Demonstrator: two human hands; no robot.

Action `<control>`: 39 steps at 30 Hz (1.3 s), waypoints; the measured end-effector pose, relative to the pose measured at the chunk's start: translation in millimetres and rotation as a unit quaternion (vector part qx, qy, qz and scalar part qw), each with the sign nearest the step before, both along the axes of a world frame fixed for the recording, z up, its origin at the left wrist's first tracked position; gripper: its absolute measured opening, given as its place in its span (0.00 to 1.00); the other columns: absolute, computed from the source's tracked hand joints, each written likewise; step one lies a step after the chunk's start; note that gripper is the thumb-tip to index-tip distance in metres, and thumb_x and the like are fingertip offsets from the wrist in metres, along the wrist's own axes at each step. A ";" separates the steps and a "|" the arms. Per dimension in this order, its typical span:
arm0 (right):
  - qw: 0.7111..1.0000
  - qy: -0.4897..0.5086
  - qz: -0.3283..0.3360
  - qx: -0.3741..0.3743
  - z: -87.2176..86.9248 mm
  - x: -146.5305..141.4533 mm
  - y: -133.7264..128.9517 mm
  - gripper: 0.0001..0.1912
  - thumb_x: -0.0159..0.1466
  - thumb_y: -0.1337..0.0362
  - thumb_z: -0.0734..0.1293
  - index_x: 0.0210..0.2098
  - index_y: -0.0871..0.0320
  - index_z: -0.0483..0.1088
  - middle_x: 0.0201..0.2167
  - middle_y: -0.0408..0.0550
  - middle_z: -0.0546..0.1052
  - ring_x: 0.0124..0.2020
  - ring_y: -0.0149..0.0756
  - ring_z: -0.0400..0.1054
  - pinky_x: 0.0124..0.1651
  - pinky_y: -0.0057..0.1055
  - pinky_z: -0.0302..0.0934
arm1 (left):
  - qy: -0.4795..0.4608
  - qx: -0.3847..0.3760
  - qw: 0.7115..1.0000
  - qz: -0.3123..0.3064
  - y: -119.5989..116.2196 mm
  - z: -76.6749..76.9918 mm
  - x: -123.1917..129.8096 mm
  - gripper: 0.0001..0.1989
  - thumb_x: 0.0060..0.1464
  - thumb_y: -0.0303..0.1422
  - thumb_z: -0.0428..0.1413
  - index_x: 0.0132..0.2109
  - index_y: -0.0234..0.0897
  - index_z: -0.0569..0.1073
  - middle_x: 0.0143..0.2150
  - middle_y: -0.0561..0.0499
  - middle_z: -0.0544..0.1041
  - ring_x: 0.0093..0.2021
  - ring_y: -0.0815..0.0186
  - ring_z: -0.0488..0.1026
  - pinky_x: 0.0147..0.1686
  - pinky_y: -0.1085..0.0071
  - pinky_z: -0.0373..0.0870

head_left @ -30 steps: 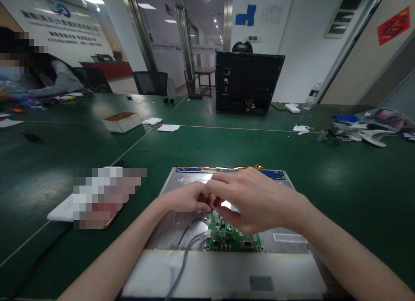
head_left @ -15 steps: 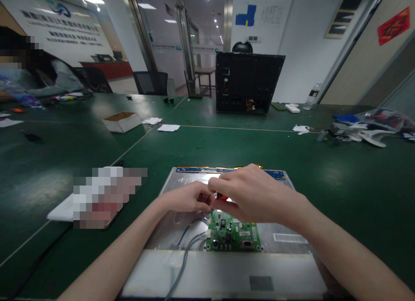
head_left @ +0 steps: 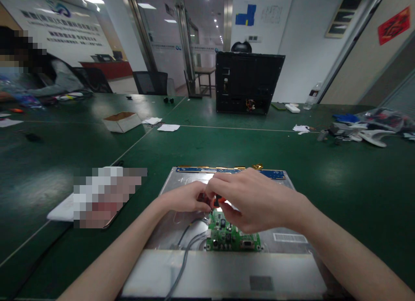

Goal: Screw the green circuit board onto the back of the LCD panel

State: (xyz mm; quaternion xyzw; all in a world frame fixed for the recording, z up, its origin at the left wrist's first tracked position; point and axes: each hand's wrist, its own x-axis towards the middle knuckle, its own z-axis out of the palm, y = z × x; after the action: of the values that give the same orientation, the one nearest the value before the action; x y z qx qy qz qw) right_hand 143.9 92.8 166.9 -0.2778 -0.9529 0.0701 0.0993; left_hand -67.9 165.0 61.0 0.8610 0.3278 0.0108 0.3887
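Observation:
A flat display panel (head_left: 233, 270) lies back side up on the table before me, with a green circuit board (head_left: 233, 238) on it. My right hand (head_left: 256, 199) is closed around a red-and-black handle, which looks like a screwdriver (head_left: 218, 201), over the board's far left corner. Beside it, my left hand (head_left: 189, 197) has thumb and fingers curled together at that same corner; whatever they pinch is hidden. Grey cables (head_left: 186, 260) run from the board's left side toward me. A blue board strip (head_left: 274, 174) lines the panel's far edge.
On the green table (head_left: 340, 197), a blurred white item (head_left: 61, 208) lies left of the panel. Further off stand an open box (head_left: 121, 123) and a black monitor housing (head_left: 248, 82). Plastic parts (head_left: 353, 130) are piled at right. A person (head_left: 61, 74) sits at far left.
My right hand has tilted and shifted slightly toward me and left, with the screwdriver turning in its fingers. My left hand has stayed in place.

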 end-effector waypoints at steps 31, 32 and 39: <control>0.998 -0.006 -0.051 0.048 -4.8 -1.8 2.2 0.06 0.69 0.64 0.60 0.42 0.58 0.66 0.35 0.47 0.76 0.28 0.31 0.64 0.25 0.32 0.41 | 0.003 0.020 1.000 -0.016 2.2 -2.6 -0.9 0.06 0.53 0.32 0.57 0.36 0.34 0.77 0.28 0.53 0.74 0.29 0.67 0.70 0.30 0.76 0.64; 0.997 -0.009 -0.052 0.047 -5.0 -1.9 2.7 0.06 0.69 0.63 0.60 0.42 0.58 0.66 0.34 0.46 0.76 0.27 0.31 0.65 0.25 0.32 0.41 | 0.004 0.022 1.000 -0.018 2.6 -2.7 -0.9 0.06 0.53 0.32 0.57 0.36 0.34 0.77 0.28 0.53 0.74 0.29 0.67 0.70 0.30 0.76 0.64; 0.999 0.000 -0.036 0.034 -4.1 -0.7 1.0 0.05 0.65 0.66 0.61 0.41 0.59 0.64 0.39 0.48 0.75 0.30 0.33 0.64 0.26 0.32 0.45 | -0.002 0.014 1.000 -0.011 0.6 -0.8 0.0 0.06 0.51 0.32 0.59 0.35 0.35 0.77 0.29 0.53 0.75 0.31 0.65 0.71 0.31 0.75 0.65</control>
State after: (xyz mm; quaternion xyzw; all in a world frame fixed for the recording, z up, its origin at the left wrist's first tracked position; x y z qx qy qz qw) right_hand 143.2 93.9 162.7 -0.3081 -0.9442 0.0344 0.1109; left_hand -67.9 165.6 60.2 0.8701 0.3170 0.0126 0.3773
